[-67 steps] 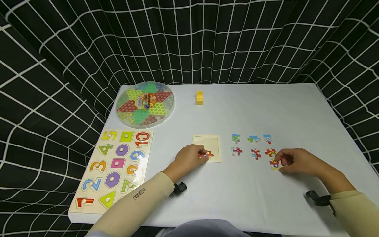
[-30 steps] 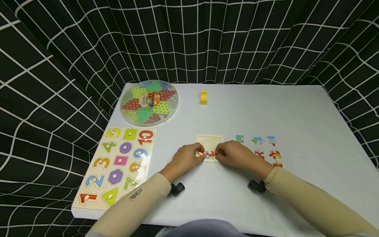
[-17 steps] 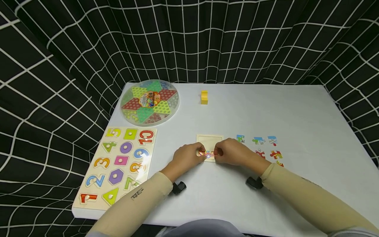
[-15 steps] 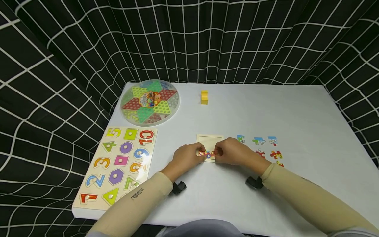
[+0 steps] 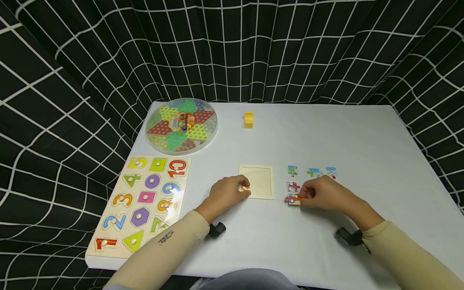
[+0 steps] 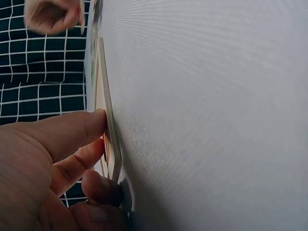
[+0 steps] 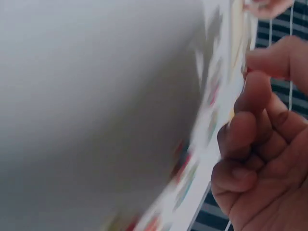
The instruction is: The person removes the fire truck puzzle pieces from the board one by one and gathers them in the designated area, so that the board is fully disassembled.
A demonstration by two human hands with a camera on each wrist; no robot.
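Observation:
My left hand point(image 5: 228, 191) is at the lower left corner of a shallow square wooden puzzle tray point(image 5: 262, 177). Its thumb and forefinger pinch a small jigsaw piece point(image 5: 246, 188), red and white with a bit of yellow, mostly hidden by the fingers. In the left wrist view the thumb point(image 6: 96, 122) touches the tray's rim. My right hand point(image 5: 326, 195) pinches a red jigsaw piece point(image 5: 294, 200) with a blue wheel and yellow bottom edge, right of the tray. This piece is just below another red piece point(image 5: 293, 187) on the table.
Three blue and green jigsaw pieces point(image 5: 292, 170) form a row behind my right hand, which hides the other pieces. A number-and-shape peg board point(image 5: 146, 197) lies at the left, a round Chinese checkers set point(image 5: 182, 126) behind it. A yellow block point(image 5: 248, 120) stands at the back.
My right hand came from the far right pieces to the tray, then drew the blue-wheeled piece out and carried it right. My left hand has stayed at the tray corner.

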